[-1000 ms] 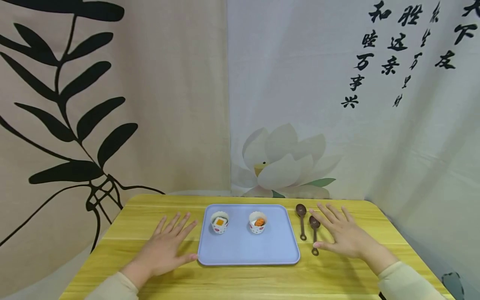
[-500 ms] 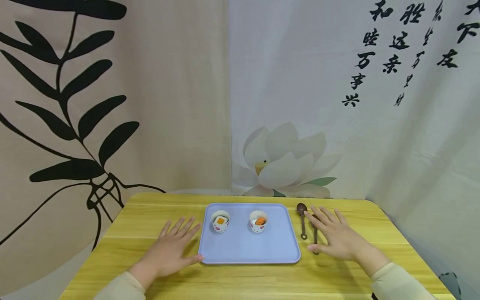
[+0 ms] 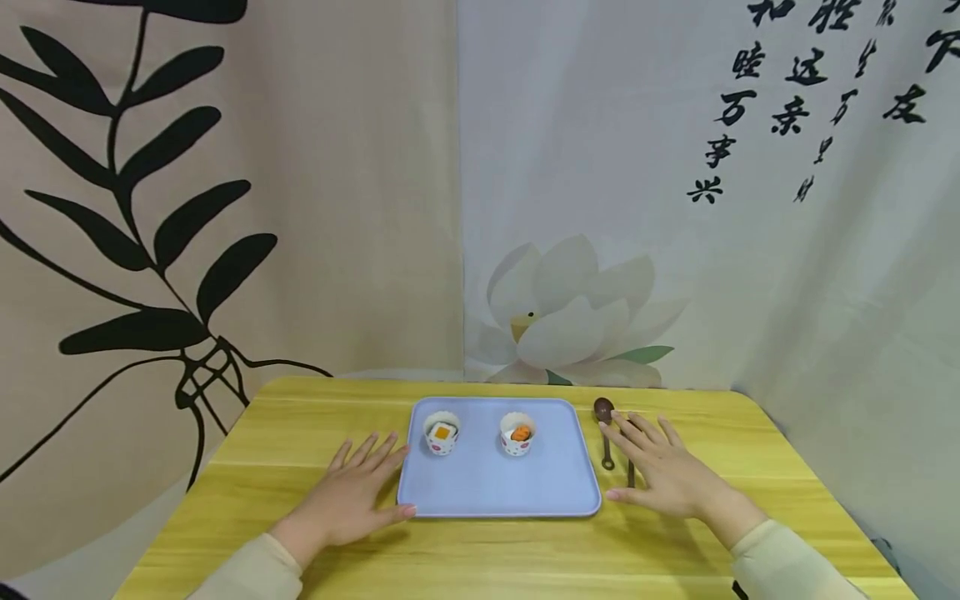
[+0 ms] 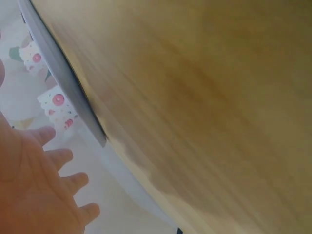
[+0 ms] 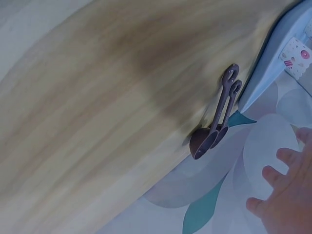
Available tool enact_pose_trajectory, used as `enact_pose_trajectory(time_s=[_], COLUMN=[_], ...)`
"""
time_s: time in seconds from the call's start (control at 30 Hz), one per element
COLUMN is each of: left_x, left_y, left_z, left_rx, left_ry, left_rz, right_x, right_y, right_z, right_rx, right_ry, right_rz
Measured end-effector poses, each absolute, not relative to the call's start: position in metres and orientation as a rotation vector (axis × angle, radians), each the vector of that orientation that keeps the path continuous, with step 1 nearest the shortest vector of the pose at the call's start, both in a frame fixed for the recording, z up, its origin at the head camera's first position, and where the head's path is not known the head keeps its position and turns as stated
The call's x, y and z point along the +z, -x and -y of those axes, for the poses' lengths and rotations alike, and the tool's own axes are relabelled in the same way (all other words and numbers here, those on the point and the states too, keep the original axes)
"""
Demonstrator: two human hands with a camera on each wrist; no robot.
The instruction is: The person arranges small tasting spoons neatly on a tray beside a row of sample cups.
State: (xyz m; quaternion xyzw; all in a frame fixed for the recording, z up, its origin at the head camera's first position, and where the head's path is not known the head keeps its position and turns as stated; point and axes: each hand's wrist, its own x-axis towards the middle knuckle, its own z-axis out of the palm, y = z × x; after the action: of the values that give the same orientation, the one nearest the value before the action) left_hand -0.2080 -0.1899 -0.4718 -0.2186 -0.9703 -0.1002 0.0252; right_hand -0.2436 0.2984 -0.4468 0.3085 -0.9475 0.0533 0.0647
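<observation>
A pale blue tray lies on the wooden table. On it stand two small patterned paper cups: the left cup contains a white piece with a yellow-orange square, the right cup an orange piece with some white. My left hand spreads its fingers beside the tray, its thumb tip overlapping the front left corner. To the tray's right, my right hand is spread over a dark brown spoon, hiding its bowl. Another brown spoon lies just left of it. Both hands hold nothing.
The yellow wood-grain table has rounded far corners. Right behind it hangs a cloth backdrop with a dark plant, a lotus and black characters. Both spoons' cupped bowls show in the right wrist view, including the nearer bowl.
Both hands have drawn inward toward the tray. The left thumb now overlaps the tray's corner, and the right hand covers more of the nearer spoon. The head view has tilted slightly down.
</observation>
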Motion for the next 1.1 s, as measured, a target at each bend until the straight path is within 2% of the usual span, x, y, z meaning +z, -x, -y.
enact_pose_trajectory(time_s=[1.1], left_x=[-0.464], left_y=[0.217], left_z=[0.178], left_rx=[-0.346], left_ry=[0.677], left_rz=[3.172], right_x=[-0.458], right_y=[0.247], right_z=[-0.267], right_rx=[0.215], right_ry=[-1.014], right_rz=[3.052])
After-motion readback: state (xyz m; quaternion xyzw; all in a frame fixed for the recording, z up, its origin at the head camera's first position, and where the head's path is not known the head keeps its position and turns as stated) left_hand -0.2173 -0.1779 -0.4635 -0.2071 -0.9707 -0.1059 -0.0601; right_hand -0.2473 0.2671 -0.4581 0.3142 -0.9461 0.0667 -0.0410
